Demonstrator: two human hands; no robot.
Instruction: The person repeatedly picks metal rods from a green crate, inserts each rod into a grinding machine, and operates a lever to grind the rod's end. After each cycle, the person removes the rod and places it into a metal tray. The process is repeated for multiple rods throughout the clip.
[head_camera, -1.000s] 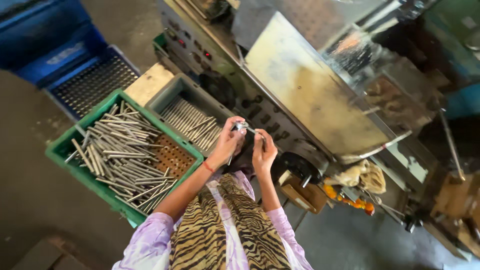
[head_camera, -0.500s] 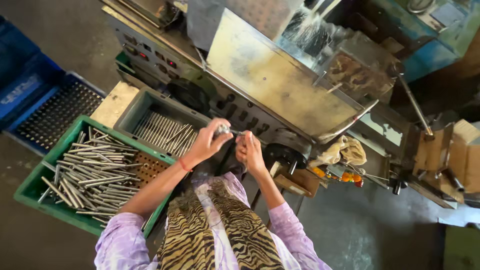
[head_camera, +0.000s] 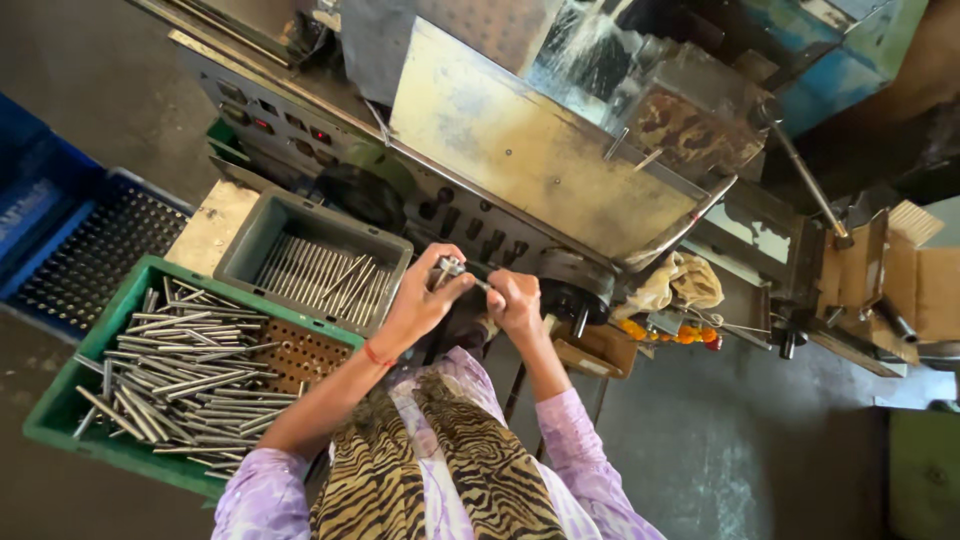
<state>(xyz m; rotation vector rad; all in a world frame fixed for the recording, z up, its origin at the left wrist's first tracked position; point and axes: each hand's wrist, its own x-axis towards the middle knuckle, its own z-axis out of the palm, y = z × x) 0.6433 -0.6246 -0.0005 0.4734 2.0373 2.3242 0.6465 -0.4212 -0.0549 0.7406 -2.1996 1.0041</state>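
Both my hands meet in front of a grey machine (head_camera: 520, 150). My left hand (head_camera: 425, 300) grips a small metal measuring tool (head_camera: 450, 268). My right hand (head_camera: 517, 302) pinches the end of a thin metal rod (head_camera: 480, 284) that sits in that tool. A red thread circles my left wrist. Lilac sleeves and a tiger-striped scarf fill the bottom of the view.
A green crate (head_camera: 60, 400) of several loose metal rods sits at lower left. Behind it a grey bin (head_camera: 250, 235) holds rods laid in a row. A blue perforated crate (head_camera: 80, 250) lies far left. A rag (head_camera: 680, 285) hangs at the machine's right.
The view has shifted, so the crates sit further left and lower. My hands stay together on the tool and rod in front of the machine.
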